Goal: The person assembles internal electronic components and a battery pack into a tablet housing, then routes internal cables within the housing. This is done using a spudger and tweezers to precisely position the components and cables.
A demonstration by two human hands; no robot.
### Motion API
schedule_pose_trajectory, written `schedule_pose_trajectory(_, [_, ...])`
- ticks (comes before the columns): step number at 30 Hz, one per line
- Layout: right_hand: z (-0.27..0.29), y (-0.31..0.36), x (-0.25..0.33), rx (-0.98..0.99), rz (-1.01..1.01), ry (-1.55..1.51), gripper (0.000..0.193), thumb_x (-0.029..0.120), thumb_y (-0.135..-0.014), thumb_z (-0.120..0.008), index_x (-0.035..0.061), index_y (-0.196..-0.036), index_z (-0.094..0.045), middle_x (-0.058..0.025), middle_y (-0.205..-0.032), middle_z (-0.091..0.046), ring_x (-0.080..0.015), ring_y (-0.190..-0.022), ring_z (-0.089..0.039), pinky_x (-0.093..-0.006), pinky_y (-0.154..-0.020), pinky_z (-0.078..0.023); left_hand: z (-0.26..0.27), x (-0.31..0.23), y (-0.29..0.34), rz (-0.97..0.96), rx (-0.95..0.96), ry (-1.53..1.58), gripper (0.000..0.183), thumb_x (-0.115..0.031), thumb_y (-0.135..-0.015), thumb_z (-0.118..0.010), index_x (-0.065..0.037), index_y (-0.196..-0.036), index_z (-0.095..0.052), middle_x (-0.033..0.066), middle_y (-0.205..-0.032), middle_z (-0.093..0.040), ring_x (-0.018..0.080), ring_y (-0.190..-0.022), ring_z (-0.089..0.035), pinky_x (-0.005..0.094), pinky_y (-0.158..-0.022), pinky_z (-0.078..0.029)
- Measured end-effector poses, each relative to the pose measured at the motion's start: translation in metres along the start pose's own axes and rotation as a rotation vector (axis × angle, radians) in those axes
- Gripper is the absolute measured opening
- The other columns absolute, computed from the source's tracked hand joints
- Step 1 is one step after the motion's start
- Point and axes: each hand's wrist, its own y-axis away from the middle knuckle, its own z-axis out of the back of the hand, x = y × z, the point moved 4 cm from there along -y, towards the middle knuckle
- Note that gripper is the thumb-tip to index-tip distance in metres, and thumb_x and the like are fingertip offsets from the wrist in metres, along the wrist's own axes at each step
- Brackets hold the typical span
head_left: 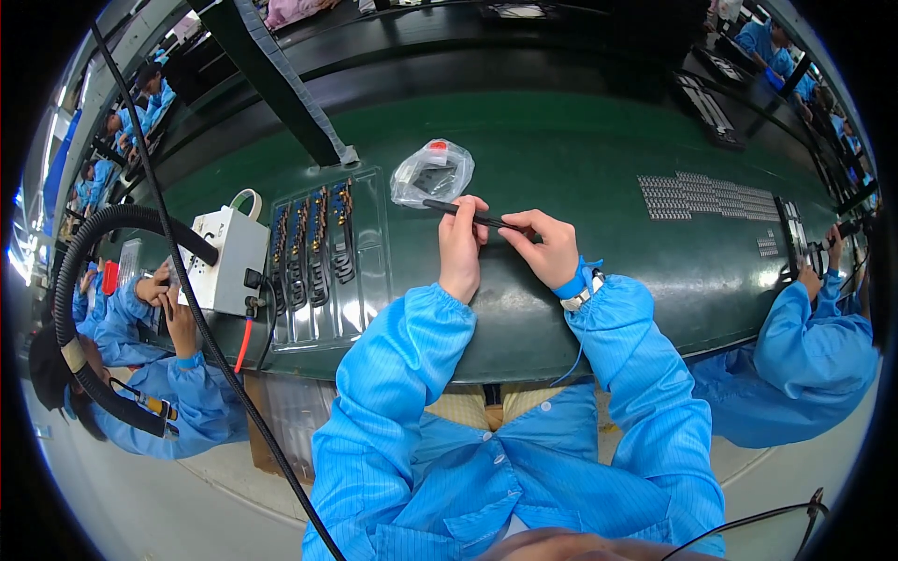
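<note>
In the head view, the left hand (460, 245) and right hand (547, 245) are pinching a slim black rod-like part (440, 205) in narrow grips over the glossy green bench (561, 140) (near a crumpled clear plastic bag (435, 178)), where a slack hold could drop it.

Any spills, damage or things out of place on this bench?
Nothing looks plainly spilled or damaged. One slight oddity: a small silvery cluster of parts sits apart from the larger silvery block of parts on the green tabletop, at right; possibly deliberate.
</note>
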Motion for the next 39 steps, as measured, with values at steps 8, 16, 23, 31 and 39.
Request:
schedule_pose_trajectory(8, [0.000, -0.001, -0.002, 0.038, 0.009, 0.009, 0.017, 0.010, -0.072, -0.062, 0.0031, -0.087, -0.059, -0.0099, -0.078, -0.060, -0.0191, -0.067, -0.060, -0.0268, -0.056, -0.047, -0.002, -0.003, 0.002, -0.017, -0.016, -0.042, 0.022, -0.025, -0.087, -0.044, -0.007, -0.077, -0.050, -0.0035, -0.057, -0.040, 0.0027, -0.050, -0.035, 0.0180, -0.044, -0.025])
schedule_pose_trajectory(16, [-0.004, -0.001, 0.004, 0.120, 0.164, 0.309, 0.019, 0.007, -0.071, -0.059, 0.0036, -0.090, -0.056, -0.0110, -0.080, -0.058, -0.0284, -0.074, -0.055, -0.0362, -0.068, -0.044, -0.016, -0.018, 0.014, -0.389, 0.112, -0.590, 0.021, -0.017, -0.080, -0.056, -0.001, -0.089, -0.047, 0.0012, -0.067, -0.049, 0.0067, -0.061, -0.047, 0.0200, -0.056, -0.039])
schedule_pose_trajectory(23, [0.004, -0.009, -0.044, -0.177, -0.199, 0.040, 0.026, 0.012, -0.083, -0.045, -0.0017, -0.105, -0.042, -0.0197, -0.101, -0.048, -0.0315, -0.091, -0.050, -0.0372, -0.077, -0.041, -0.020, -0.037, 0.016, -0.873, -0.039, -1.324, 0.055, -0.016, -0.069, -0.057, -0.001, -0.117, -0.037, 0.0153, -0.120, -0.036, 0.0310, -0.115, -0.030, 0.0475, -0.095, -0.021])
schedule_pose_trajectory(31, [-0.015, -0.029, -0.038, -0.161, 0.056, 0.274, 0.020, 0.014, -0.084, -0.042, -0.0004, -0.094, -0.051, -0.0164, -0.094, -0.050, -0.0296, -0.082, -0.048, -0.0369, -0.071, -0.038, 0.013, -0.018, 0.004, -0.515, -0.221, -1.851, 0.051, -0.032, -0.072, -0.055, -0.006, -0.114, -0.043, 0.0268, -0.129, -0.023, 0.0401, -0.123, -0.014, 0.0644, -0.089, -0.011])
schedule_pose_trajectory(39, [-0.076, -0.062, -0.046, -0.088, -0.047, -0.376, 0.023, 0.009, -0.086, -0.043, -0.0023, -0.105, -0.041, -0.0087, -0.090, -0.052, -0.0148, -0.085, -0.051, -0.0245, -0.075, -0.042, 0.017, -0.014, -0.003, -0.458, -0.206, -1.845, 0.039, -0.032, -0.075, -0.052, -0.016, -0.110, -0.048, 0.0279, -0.127, -0.025, 0.0414, -0.122, -0.015, 0.0662, -0.088, -0.010])
